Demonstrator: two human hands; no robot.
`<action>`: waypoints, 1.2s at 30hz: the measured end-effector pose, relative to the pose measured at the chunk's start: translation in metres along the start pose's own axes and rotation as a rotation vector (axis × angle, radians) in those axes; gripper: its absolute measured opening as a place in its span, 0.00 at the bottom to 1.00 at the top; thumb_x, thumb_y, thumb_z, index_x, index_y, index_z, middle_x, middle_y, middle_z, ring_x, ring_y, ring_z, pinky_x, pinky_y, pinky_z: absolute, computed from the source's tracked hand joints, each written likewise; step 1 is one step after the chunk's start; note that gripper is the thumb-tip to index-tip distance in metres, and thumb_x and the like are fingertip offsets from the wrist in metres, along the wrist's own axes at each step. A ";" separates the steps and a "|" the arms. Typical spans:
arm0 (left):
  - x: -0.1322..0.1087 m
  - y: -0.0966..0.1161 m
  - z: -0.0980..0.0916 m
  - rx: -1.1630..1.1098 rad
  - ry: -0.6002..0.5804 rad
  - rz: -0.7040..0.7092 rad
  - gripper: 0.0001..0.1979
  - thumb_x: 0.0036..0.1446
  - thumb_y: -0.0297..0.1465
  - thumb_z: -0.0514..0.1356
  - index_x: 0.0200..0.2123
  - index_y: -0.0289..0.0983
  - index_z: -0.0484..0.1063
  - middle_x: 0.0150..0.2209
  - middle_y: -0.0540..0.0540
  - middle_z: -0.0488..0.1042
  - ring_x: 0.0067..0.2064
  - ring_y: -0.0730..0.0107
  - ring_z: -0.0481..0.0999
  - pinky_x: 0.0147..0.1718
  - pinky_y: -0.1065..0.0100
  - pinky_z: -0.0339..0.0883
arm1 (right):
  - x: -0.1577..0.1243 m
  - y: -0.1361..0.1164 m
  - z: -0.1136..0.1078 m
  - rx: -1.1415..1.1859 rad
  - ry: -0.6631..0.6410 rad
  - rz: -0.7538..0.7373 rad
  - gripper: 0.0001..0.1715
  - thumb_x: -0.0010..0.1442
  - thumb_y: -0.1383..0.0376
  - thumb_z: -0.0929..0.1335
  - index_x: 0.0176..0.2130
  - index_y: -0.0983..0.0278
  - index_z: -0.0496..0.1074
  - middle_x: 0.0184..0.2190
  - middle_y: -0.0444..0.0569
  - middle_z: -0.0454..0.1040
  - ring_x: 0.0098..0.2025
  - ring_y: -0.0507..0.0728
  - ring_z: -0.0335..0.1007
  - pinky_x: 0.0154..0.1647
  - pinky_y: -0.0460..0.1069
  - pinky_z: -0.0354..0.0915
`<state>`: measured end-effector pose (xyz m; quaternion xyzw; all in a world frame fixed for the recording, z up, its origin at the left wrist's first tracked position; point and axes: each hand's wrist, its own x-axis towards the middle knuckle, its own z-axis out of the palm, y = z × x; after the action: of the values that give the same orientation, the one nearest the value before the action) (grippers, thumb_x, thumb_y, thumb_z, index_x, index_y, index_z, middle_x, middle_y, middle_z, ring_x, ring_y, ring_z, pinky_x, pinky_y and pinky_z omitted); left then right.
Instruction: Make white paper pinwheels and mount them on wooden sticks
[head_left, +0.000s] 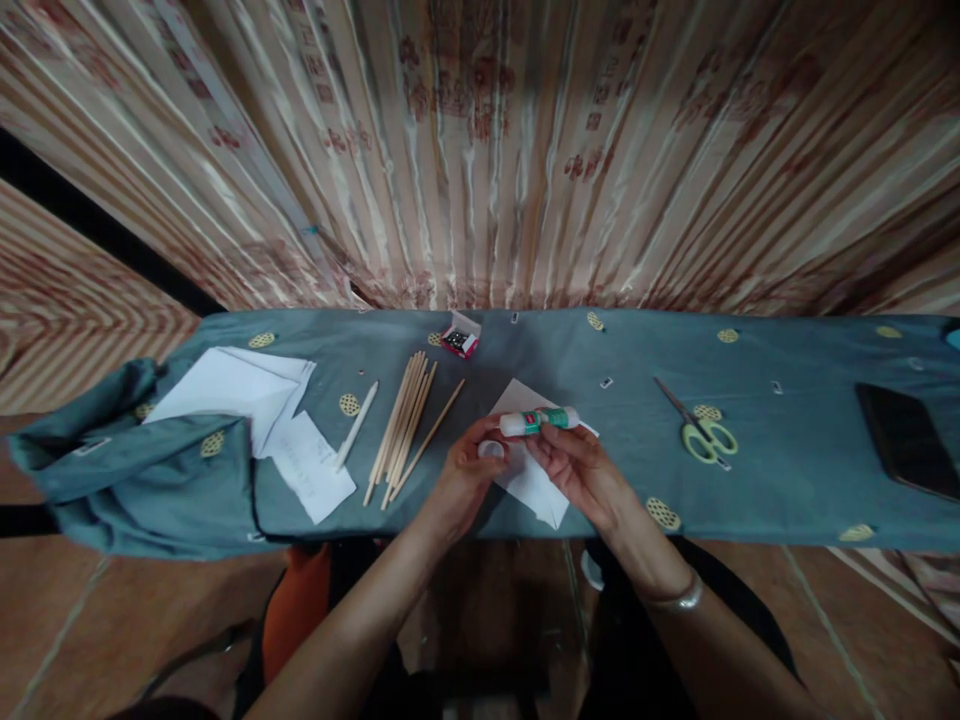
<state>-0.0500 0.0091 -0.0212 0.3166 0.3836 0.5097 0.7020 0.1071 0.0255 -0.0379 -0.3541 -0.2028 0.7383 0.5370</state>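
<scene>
A green and white glue stick (553, 420) lies level in the fingers of my right hand (581, 468), which are closed on it. My left hand (465, 480) is closed around a small round whitish cap (491, 450), between thumb and fingers. The left fingertips are close to the pale end of the glue stick; whether they touch it I cannot tell. Beneath both hands, a folded white paper (534, 490) rests on the tablecloth, partly covered by my hands and the glue stick.
Wooden sticks (405, 420) and a white pen-like stick (356, 428) lie left of my hands, beside papers (232, 390). A small open box (460, 335) stands behind. Green-handled scissors (701, 435) and a dark phone (911, 440) are to the right on the tablecloth (795, 470).
</scene>
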 end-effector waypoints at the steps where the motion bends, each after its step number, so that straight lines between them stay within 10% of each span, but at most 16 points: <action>1: 0.000 0.001 0.002 -0.011 -0.002 0.005 0.23 0.38 0.32 0.70 0.41 0.37 0.76 0.33 0.51 0.74 0.36 0.71 0.69 0.40 0.69 0.62 | -0.001 0.001 0.001 -0.012 -0.004 -0.020 0.16 0.44 0.67 0.79 0.35 0.60 0.77 0.34 0.41 0.81 0.38 0.51 0.79 0.46 0.45 0.75; 15: 0.005 0.020 -0.006 -0.237 0.204 -0.024 0.19 0.31 0.29 0.76 0.32 0.35 0.80 0.28 0.52 0.77 0.28 0.80 0.70 0.31 0.76 0.63 | -0.008 -0.007 0.009 -0.221 -0.020 -0.037 0.18 0.43 0.62 0.80 0.36 0.57 0.80 0.34 0.41 0.81 0.35 0.50 0.78 0.38 0.42 0.73; 36: -0.005 0.025 -0.012 -0.006 0.200 0.139 0.14 0.36 0.30 0.74 0.32 0.38 0.81 0.30 0.50 0.78 0.33 0.73 0.71 0.36 0.70 0.62 | -0.008 0.005 0.002 -0.096 -0.028 0.099 0.19 0.40 0.59 0.81 0.34 0.62 0.80 0.28 0.46 0.82 0.28 0.51 0.79 0.33 0.42 0.76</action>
<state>-0.0729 0.0118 -0.0048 0.2880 0.4275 0.5873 0.6240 0.1039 0.0166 -0.0371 -0.3786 -0.2276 0.7582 0.4796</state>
